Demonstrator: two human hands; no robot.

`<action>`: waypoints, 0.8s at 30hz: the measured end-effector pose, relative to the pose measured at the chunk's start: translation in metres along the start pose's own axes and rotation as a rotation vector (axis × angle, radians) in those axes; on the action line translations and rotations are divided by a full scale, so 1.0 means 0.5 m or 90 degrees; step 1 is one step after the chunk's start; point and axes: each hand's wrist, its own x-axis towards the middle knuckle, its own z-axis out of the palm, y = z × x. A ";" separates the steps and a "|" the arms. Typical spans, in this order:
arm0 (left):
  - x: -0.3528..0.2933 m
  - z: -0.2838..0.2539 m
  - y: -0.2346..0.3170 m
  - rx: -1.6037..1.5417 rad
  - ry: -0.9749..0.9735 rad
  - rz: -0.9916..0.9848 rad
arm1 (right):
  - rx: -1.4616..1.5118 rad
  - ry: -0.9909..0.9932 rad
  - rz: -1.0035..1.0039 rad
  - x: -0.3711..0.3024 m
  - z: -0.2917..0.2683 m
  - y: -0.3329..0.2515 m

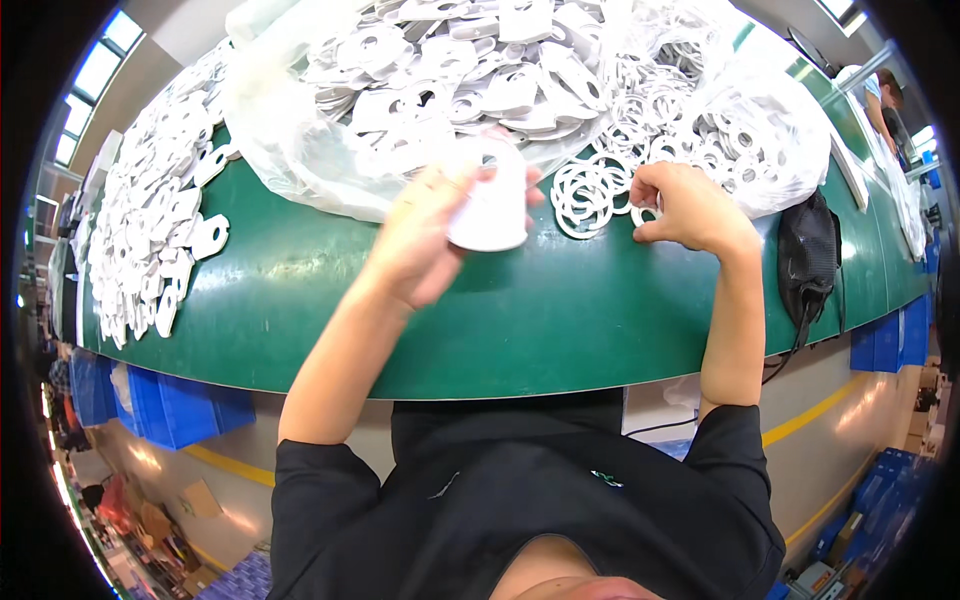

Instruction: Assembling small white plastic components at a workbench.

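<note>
My left hand (430,225) is closed around a flat white plastic plate (490,215) with a rounded outline and a hole near its top, held just above the green table (520,330). My right hand (690,207) is at the loose white rings (583,200), thumb and fingers pinched on a white ring (645,213) that the fingers partly cover. Behind my left hand, a clear plastic bag (300,150) lies spread, heaped with similar white plates (450,60). More white rings spill from another clear bag (790,150) beyond my right hand.
A big pile of white plates (150,230) covers the table's left end. To the right lies a black mesh pouch (808,250) with a cord hanging over the edge. Blue bins (185,405) stand below the table. At the far right another person (880,100) is at a table.
</note>
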 end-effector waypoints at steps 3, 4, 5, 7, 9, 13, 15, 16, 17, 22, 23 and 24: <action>0.000 0.020 -0.050 -0.086 -0.012 -0.166 | 0.059 -0.006 0.009 0.011 -0.012 0.000; -0.001 0.019 -0.058 -0.126 -0.023 -0.202 | 0.105 -0.019 0.038 0.015 -0.015 -0.001; 0.000 0.019 -0.061 -0.126 -0.024 -0.203 | 0.178 0.008 0.025 0.018 -0.015 0.004; -0.001 0.017 -0.065 -0.199 -0.053 -0.258 | 0.171 0.025 0.027 0.020 -0.015 0.000; 0.001 0.012 -0.069 -0.197 -0.061 -0.256 | 0.165 0.042 0.026 0.024 -0.013 -0.009; 0.003 0.010 -0.074 -0.195 -0.089 -0.253 | 0.201 0.321 -0.068 0.025 -0.012 -0.060; 0.003 0.012 -0.076 -0.194 -0.094 -0.254 | 0.244 0.395 -0.212 0.028 0.003 -0.086; 0.003 0.012 -0.077 -0.194 -0.098 -0.254 | 0.239 0.366 -0.289 0.032 0.018 -0.095; 0.004 0.008 -0.080 -0.193 -0.100 -0.255 | 0.204 0.321 -0.367 0.038 0.033 -0.098; -0.001 0.011 -0.082 -0.016 0.026 -0.199 | 0.266 0.156 -0.404 0.040 0.050 -0.112; 0.001 0.004 -0.079 -0.039 -0.012 -0.172 | 0.297 0.231 -0.320 0.041 0.042 -0.104; 0.001 0.003 -0.080 -0.039 -0.013 -0.172 | 0.327 0.305 -0.234 0.043 0.033 -0.096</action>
